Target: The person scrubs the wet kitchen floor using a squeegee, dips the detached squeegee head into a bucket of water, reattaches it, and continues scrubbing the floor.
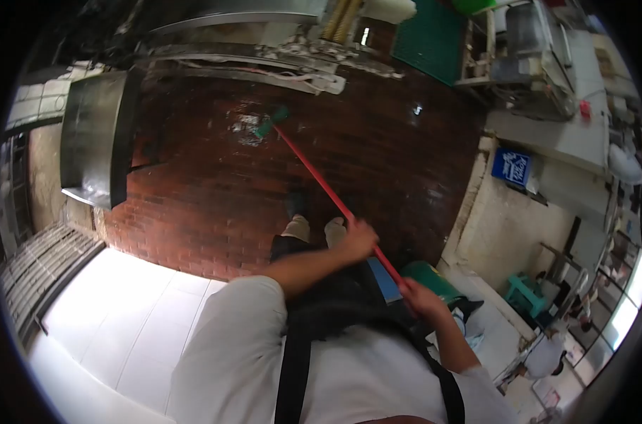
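A long red-handled floor brush [312, 169] slants away from me, its small green head down on the wet reddish-brown brick floor [194, 233]. Shiny patches surround the head, and its bristles are too blurred to make out. My left hand [360, 240] is closed around the red handle partway along it. Nearer my body, my right hand [423, 300] grips the handle by its upper end. My feet stand on the floor beyond my left hand, partly hidden by my dark apron.
A metal panel [95, 141] stands at left, above a white tiled surface [144, 311]. Low equipment [264, 67] crosses the far floor near a green mat [428, 41]. A ledge with a blue box [512, 167] runs along the right, near a green container [430, 279]. Another person [545, 355] is at lower right.
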{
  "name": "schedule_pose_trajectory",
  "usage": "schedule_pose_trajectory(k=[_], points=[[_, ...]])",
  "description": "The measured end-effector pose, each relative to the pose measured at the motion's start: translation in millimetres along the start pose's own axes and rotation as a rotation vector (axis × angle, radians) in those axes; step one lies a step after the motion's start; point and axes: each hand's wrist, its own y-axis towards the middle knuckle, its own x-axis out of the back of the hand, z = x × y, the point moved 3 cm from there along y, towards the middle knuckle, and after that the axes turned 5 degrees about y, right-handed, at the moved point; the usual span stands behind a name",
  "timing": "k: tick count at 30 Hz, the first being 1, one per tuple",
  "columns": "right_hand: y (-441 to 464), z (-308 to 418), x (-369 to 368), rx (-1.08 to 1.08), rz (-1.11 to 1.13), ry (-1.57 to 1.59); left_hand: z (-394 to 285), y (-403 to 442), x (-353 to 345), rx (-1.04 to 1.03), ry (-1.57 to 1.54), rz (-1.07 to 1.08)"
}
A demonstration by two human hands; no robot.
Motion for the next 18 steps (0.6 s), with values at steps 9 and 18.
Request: schedule_pose_trajectory(k=[9, 18], points=[[11.9, -68.3, 34.8, 0.082, -0.24, 0.22, -57.9, 129.2, -39.6, -0.201, 0.224, -0.017], [-18.4, -145.9, 154.7, 0.165, -0.338, 0.19, -155.5, 236.1, -34.9, -0.363, 0.381, 0.368]])
